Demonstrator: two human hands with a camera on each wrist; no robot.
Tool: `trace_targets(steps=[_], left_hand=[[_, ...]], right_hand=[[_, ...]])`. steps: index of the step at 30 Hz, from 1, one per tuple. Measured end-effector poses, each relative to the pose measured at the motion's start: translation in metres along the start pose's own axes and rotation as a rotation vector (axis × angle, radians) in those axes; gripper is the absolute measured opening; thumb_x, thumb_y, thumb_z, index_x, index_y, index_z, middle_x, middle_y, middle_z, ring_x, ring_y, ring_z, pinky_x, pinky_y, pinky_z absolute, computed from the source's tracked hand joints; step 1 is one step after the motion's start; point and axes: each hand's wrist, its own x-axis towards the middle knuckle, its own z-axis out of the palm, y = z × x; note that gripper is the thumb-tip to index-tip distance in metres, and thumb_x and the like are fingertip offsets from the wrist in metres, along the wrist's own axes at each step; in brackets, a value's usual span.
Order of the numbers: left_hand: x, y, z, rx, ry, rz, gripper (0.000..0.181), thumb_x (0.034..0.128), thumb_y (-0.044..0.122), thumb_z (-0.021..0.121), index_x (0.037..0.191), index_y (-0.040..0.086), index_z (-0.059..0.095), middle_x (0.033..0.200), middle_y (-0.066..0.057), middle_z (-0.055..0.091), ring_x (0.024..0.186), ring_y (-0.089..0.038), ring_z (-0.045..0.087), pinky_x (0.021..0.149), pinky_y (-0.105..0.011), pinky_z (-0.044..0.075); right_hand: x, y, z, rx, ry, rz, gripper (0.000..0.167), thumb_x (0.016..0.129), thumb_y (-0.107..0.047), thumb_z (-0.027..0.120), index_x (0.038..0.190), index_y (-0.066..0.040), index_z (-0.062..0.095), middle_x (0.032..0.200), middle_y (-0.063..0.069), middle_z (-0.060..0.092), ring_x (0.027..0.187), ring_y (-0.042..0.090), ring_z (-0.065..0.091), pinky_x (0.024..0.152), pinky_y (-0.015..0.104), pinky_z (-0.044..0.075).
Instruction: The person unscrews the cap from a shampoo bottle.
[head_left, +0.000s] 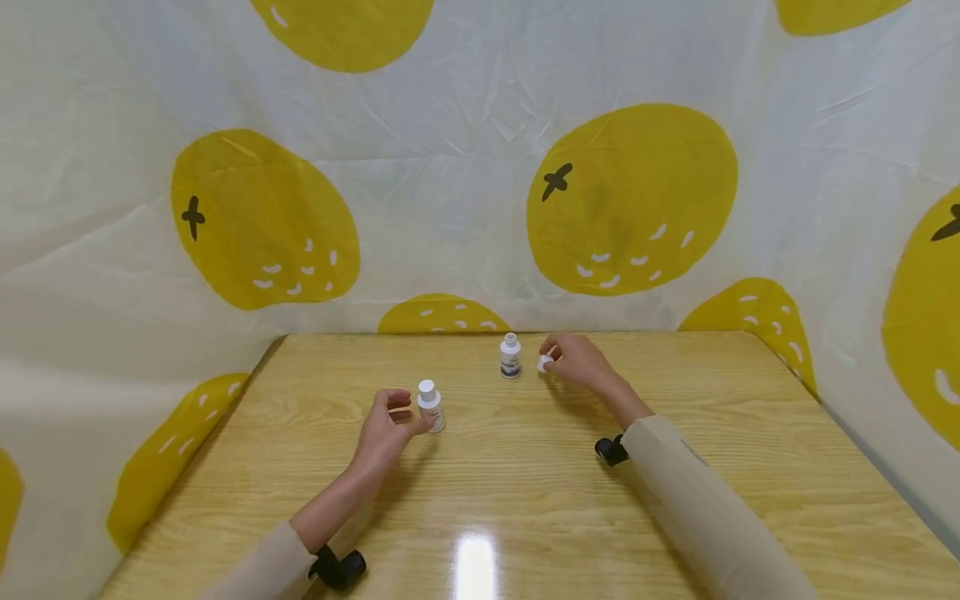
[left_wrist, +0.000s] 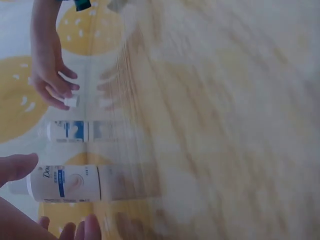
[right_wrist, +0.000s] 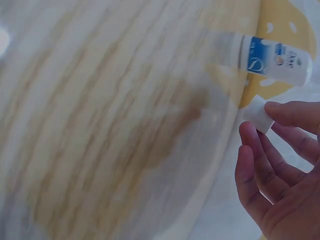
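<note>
My right hand (head_left: pixel 576 360) pinches a small white bottle cap (right_wrist: pixel 258 114) between thumb and fingertips, above the far part of the table. Left of it stands an upright white bottle with a blue label (head_left: pixel 511 358), its narrow neck uncovered. Nearer and further left, a second white bottle (head_left: pixel 430 408) stands upright with its white cap on. My left hand (head_left: pixel 386 429) is spread around this capped bottle (left_wrist: pixel 65 183), thumb on one side and fingers on the other. A gap shows between the fingers and the bottle; whether the thumb touches it I cannot tell.
Both bottles stand on a glossy light wood table (head_left: pixel 495 483). A white cloth with yellow fruit prints (head_left: pixel 442 200) hangs behind and along the sides of the table. Black cameras are strapped at both wrists.
</note>
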Motion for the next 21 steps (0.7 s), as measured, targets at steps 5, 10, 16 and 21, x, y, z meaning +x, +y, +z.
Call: trace_targets(steps=[5, 10, 16, 21], left_hand=[[0.007, 0.0, 0.004, 0.026, -0.058, 0.025, 0.068, 0.0881, 0.014, 0.081, 0.146, 0.005, 0.046, 0.151, -0.019, 0.05, 0.141, -0.042, 0.05, 0.11, -0.054, 0.046], [0.01, -0.001, 0.007, 0.056, -0.079, 0.05, 0.066, 0.0891, 0.012, 0.08, 0.146, 0.002, 0.048, 0.147, -0.023, 0.054, 0.139, -0.045, 0.051, 0.112, -0.055, 0.044], [0.016, -0.002, 0.011, 0.059, -0.085, 0.067, 0.063, 0.0902, 0.007, 0.078, 0.146, -0.001, 0.049, 0.144, -0.025, 0.057, 0.136, -0.043, 0.054, 0.113, -0.055, 0.044], [0.018, -0.003, 0.011, 0.057, -0.088, 0.062, 0.062, 0.0905, 0.005, 0.077, 0.145, -0.002, 0.05, 0.143, -0.026, 0.058, 0.134, -0.044, 0.055, 0.111, -0.054, 0.045]], right_hand=[[0.006, 0.006, 0.002, -0.013, -0.005, 0.033, 0.03, 0.093, -0.019, 0.072, 0.119, -0.003, 0.07, 0.113, 0.019, 0.074, 0.108, 0.035, 0.068, 0.092, 0.05, 0.053], [0.011, 0.006, 0.005, -0.014, -0.018, 0.029, 0.028, 0.09, -0.019, 0.075, 0.113, -0.003, 0.072, 0.109, 0.017, 0.075, 0.104, 0.033, 0.069, 0.091, 0.049, 0.053], [0.012, 0.005, 0.008, -0.029, -0.041, 0.031, 0.027, 0.09, -0.018, 0.076, 0.113, -0.004, 0.072, 0.11, 0.017, 0.074, 0.103, 0.033, 0.068, 0.089, 0.048, 0.054], [0.012, 0.004, 0.009, -0.037, -0.046, 0.028, 0.027, 0.091, -0.018, 0.076, 0.114, -0.004, 0.072, 0.111, 0.017, 0.073, 0.103, 0.033, 0.067, 0.089, 0.048, 0.053]])
